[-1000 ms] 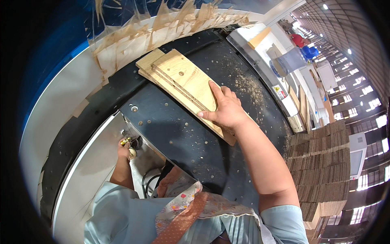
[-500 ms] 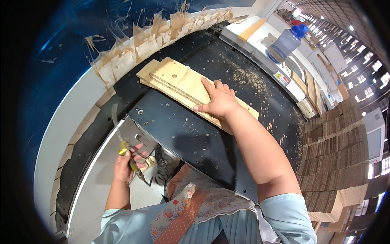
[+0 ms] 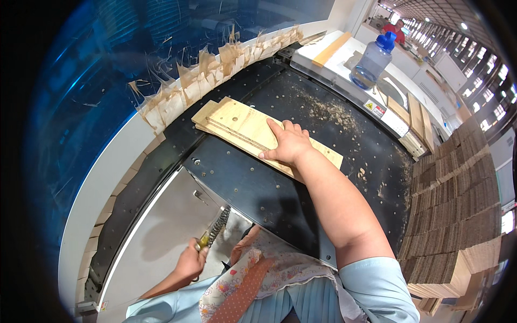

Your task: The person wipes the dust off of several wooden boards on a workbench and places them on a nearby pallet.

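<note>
My right hand [image 3: 291,144] spans the upper wooden board [image 3: 242,121] of a small stack, its thumb at the near edge and its fingers reaching across to the far edge. This board has drilled holes. A lower wooden board [image 3: 202,115] sticks out from under it at the left end. Below the table's near edge, my left hand [image 3: 189,261] is closed round a yellow air blow gun [image 3: 203,240], partly hidden by the fingers. A black coiled hose [image 3: 219,223] shows beside the blow gun.
The black machine table [image 3: 242,180] has sawdust [image 3: 334,113] strewn over its far right. Torn tape strips fringe the blue machine cover [image 3: 124,59]. Right of the table stand a stack of brown strips [image 3: 452,204] and a blue-capped water bottle [image 3: 371,64]. A person in red [image 3: 398,32] is far off.
My left hand has lowered and shifted right with the air blow gun, whose nozzle no longer points up over the table's edge. My right hand keeps its place on the boards.
</note>
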`<state>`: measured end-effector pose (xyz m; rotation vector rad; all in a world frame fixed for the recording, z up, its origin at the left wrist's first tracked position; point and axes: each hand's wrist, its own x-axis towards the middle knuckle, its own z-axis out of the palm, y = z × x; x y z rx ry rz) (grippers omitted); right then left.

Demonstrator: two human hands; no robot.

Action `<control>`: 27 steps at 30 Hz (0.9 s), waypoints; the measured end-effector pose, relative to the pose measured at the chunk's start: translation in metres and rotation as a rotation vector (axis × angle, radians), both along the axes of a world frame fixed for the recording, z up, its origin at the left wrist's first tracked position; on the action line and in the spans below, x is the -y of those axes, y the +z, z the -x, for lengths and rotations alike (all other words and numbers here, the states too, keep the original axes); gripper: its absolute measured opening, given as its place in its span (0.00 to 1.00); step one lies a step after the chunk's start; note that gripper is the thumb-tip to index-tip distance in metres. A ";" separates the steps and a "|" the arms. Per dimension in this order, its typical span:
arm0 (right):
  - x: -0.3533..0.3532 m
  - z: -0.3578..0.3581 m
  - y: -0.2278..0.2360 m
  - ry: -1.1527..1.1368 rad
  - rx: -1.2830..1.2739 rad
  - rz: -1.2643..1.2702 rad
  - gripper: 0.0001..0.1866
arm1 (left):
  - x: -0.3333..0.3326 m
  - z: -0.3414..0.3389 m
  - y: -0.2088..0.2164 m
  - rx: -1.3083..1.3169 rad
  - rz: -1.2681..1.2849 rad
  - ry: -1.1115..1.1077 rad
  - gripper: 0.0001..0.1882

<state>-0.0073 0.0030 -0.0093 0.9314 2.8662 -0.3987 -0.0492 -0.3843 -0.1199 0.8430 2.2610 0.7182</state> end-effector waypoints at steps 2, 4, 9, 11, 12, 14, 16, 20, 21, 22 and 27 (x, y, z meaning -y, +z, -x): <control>-0.001 -0.002 0.002 -0.003 -0.005 0.003 0.55 | 0.002 -0.008 -0.008 0.055 0.093 -0.090 0.20; -0.003 -0.003 0.002 -0.009 -0.006 0.002 0.55 | -0.004 -0.017 -0.003 0.067 0.158 -0.183 0.20; 0.001 0.001 -0.002 -0.002 -0.007 -0.043 0.55 | -0.006 -0.016 -0.015 0.501 0.393 -0.281 0.23; 0.000 0.000 -0.003 -0.002 -0.011 -0.046 0.56 | -0.007 -0.017 -0.016 0.514 0.366 -0.350 0.22; 0.000 0.000 -0.003 -0.002 -0.013 -0.047 0.56 | -0.008 -0.017 -0.016 0.514 0.352 -0.376 0.22; -0.001 -0.001 -0.002 -0.003 -0.010 -0.044 0.56 | -0.012 -0.015 -0.019 0.505 0.323 -0.427 0.22; -0.002 -0.001 -0.004 -0.003 -0.016 -0.064 0.56 | -0.017 -0.012 -0.020 0.479 0.287 -0.473 0.21; -0.002 0.003 -0.005 0.012 0.005 -0.089 0.56 | -0.047 -0.014 -0.026 0.413 0.154 -0.575 0.21; -0.001 0.004 -0.003 0.020 0.011 -0.076 0.56 | -0.057 -0.018 -0.029 0.396 0.119 -0.600 0.20; -0.001 0.004 -0.001 0.014 0.011 -0.067 0.56 | -0.069 -0.022 -0.033 0.382 0.069 -0.635 0.20; 0.000 0.000 0.002 0.003 0.013 -0.047 0.57 | -0.133 -0.050 -0.063 0.341 -0.151 -0.805 0.20</control>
